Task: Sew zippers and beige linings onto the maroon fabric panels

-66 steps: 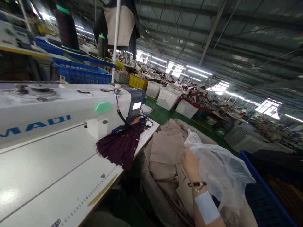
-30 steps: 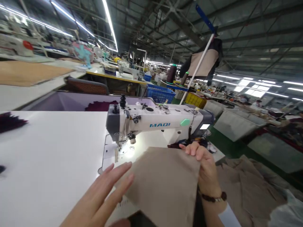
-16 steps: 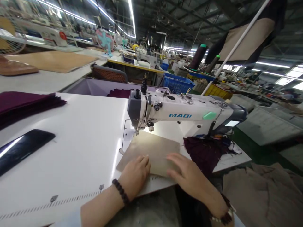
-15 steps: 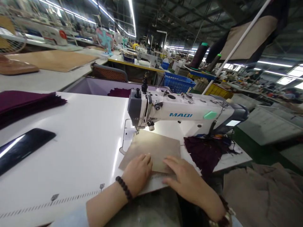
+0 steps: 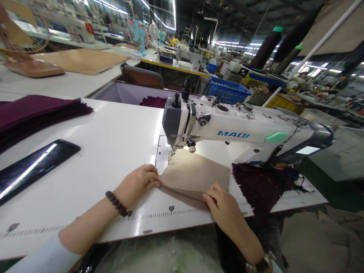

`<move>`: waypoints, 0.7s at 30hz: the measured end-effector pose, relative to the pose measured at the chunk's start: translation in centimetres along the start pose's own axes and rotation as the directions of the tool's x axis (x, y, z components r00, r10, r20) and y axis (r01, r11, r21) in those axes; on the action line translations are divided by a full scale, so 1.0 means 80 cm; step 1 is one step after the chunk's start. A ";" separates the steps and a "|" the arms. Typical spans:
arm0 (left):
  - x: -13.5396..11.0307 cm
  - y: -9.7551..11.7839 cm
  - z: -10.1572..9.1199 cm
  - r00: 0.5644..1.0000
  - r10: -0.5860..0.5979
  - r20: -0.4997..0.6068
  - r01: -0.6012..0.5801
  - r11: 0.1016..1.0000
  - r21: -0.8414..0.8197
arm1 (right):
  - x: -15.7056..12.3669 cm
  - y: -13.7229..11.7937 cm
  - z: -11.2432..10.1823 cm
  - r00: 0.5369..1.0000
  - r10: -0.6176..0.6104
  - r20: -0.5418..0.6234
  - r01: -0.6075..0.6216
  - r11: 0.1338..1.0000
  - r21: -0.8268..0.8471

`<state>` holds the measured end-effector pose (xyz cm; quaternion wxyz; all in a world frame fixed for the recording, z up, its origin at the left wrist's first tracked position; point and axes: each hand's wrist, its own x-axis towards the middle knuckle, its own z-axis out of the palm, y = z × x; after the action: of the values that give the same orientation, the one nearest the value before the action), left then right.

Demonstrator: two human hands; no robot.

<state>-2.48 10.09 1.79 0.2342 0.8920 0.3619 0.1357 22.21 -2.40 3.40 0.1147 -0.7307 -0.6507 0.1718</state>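
A beige fabric piece (image 5: 196,172) lies on the white sewing table, its far corner at the needle area of a white sewing machine (image 5: 233,131). My left hand (image 5: 139,180) pinches the fabric's near left corner between thumb and fingers. At the near right edge, my right hand (image 5: 223,206) has its fingers closed on the cloth. The edge between the hands is lifted slightly off the table. A printed ruler scale (image 5: 159,215) runs along the table's front edge, below the fabric.
Dark purple cloth pieces (image 5: 261,185) lie right of the fabric, under the machine's arm. On the left are a purple fabric stack (image 5: 40,113) and a glossy black phone-like object (image 5: 40,167). More beige cloth (image 5: 321,239) hangs at lower right. A blue basket (image 5: 227,91) stands behind.
My left hand has moved from flat on the fabric to its left corner and now pinches it. My right hand has closed on the near edge. The camera view has shifted.
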 end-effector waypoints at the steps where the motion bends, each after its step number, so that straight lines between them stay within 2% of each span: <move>1: 0.003 0.001 -0.001 1.000 -0.026 0.011 0.026 1.000 -0.011 | 0.003 0.002 0.002 1.000 0.002 0.007 -0.002 1.000 0.000; 4: 0.011 0.007 0.000 0.998 -0.068 0.012 0.068 0.998 0.002 | 0.008 0.006 0.007 1.000 0.012 0.025 -0.011 0.999 -0.031; 12: 0.017 0.009 0.013 0.998 -0.056 -0.024 0.059 0.987 0.152 | 0.014 -0.002 0.002 0.993 0.055 0.107 -0.035 0.983 -0.182; 14: 0.011 0.012 0.017 0.998 0.000 -0.065 0.014 0.975 0.224 | 0.013 -0.007 0.001 0.987 0.061 0.148 -0.033 0.982 -0.185; 15: 0.008 0.013 0.018 0.994 0.072 -0.077 -0.048 0.961 0.272 | 0.011 -0.010 0.002 0.982 0.049 0.182 -0.017 0.985 -0.171; 18: 0.004 0.013 0.020 0.945 0.322 -0.051 -0.273 0.869 0.413 | 0.008 -0.018 0.000 0.950 -0.068 0.304 0.123 0.979 -0.165; 21: 0.018 0.009 0.015 0.914 0.406 0.011 -0.360 0.796 0.487 | 0.019 -0.025 -0.007 0.897 -0.336 0.286 0.407 0.881 -0.240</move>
<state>-0.61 10.27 1.22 -0.0433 0.9690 0.2067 0.1284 20.76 -0.61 4.53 -0.0425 -0.5745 -0.8065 0.1334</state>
